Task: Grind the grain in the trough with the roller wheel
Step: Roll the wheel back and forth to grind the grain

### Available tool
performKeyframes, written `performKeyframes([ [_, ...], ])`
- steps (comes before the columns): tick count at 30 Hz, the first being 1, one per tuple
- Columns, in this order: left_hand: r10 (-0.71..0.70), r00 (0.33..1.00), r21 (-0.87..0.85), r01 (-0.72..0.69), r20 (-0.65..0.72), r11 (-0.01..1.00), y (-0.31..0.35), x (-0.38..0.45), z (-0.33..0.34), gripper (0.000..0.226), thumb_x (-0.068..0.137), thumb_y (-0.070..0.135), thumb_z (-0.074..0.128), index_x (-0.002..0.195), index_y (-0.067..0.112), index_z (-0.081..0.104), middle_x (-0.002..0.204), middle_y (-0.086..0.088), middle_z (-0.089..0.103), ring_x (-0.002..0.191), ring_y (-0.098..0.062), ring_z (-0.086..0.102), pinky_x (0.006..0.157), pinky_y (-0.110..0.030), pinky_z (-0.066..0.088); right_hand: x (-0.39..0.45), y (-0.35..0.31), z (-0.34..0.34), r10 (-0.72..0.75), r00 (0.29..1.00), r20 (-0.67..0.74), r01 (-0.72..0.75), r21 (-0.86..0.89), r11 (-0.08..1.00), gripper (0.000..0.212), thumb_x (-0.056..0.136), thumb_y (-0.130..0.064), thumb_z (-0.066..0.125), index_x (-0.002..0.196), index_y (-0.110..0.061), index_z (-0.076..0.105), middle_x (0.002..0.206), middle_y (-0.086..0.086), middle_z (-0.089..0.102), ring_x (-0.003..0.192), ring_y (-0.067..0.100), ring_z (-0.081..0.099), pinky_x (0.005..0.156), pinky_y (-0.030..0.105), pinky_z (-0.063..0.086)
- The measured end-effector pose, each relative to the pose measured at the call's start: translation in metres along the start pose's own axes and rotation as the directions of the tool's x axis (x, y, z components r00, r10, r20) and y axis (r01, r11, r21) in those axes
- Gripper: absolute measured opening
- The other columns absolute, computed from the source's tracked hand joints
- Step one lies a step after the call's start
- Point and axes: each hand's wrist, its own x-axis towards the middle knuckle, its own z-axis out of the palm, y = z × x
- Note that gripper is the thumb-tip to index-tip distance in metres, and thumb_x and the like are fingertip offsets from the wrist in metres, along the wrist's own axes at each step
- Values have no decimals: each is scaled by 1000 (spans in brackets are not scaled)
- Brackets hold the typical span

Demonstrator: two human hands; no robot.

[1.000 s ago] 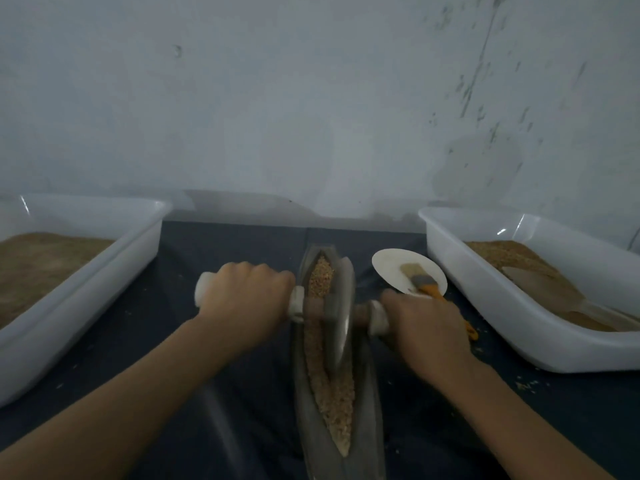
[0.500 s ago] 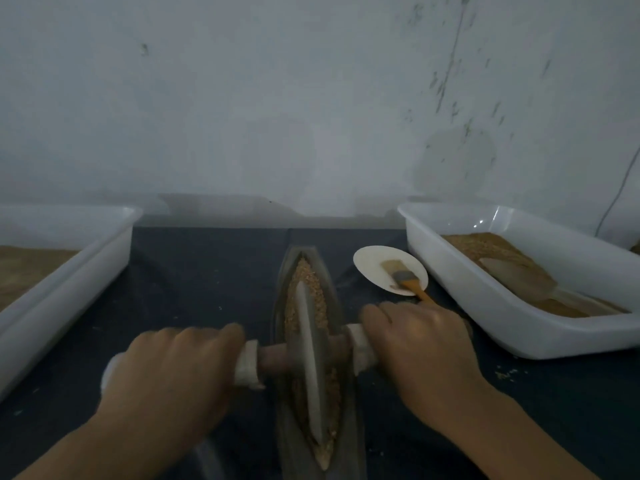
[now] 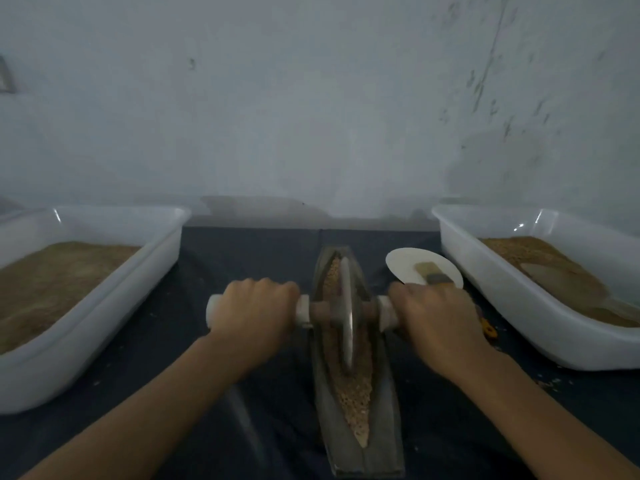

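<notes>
Both hands (image 3: 256,306) on roller wheel (image 3: 346,313)

bare forearms, bare hands (image 3: 254,311), no sleeves

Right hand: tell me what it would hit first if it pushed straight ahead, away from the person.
Probably the white plate with the brush on it, which lies just beyond the right hand gripping the roller handle. Depth is unclear from this view.

Two white tubs (image 3: 104,306) (image 3: 519,306) flank the trough (image 3: 388,410); dark cloth (image 3: 207,258) between lies open.
</notes>
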Motion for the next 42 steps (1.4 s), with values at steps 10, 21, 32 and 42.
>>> performKeyframes([
  [10, -10, 999, -55, 12, 31, 998, -4, -7, 4, 21, 83, 42, 52, 76, 31, 37, 68, 10, 44, 63, -17, 48, 58, -30, 33, 8, -4, -4, -54, 998, 43, 57, -80, 995, 30, 62, -20, 82, 77, -19, 56, 67, 1, 63, 54, 23, 60, 43, 28, 39],
  [21, -4, 994, -22, 7, 105, 1000, -1, -17, -12, 23, 85, 47, 53, 77, 32, 36, 66, 11, 41, 61, -12, 43, 58, -29, 33, -3, -9, -17, -40, 998, 49, 44, -79, 996, 32, 61, -21, 82, 76, -20, 54, 66, -1, 61, 53, 20, 57, 45, 27, 34],
  [32, 2, 999, 95, -6, 46, 995, 2, 18, -10, 20, 85, 40, 57, 84, 31, 40, 81, 9, 56, 69, -16, 53, 61, -31, 33, 15, 10, 20, 23, 1000, 9, -23, -12, 1000, 37, 59, -33, 85, 74, -21, 53, 62, -2, 61, 52, 22, 58, 42, 29, 40],
  [42, -12, 987, 20, 9, 158, 1000, 3, -27, -26, 27, 83, 51, 53, 77, 40, 30, 67, 12, 37, 59, -6, 35, 60, -27, 29, -24, -3, -18, -10, 997, 74, 7, 49, 999, 44, 49, -24, 86, 70, -26, 48, 59, -5, 55, 46, 13, 52, 40, 26, 37],
])
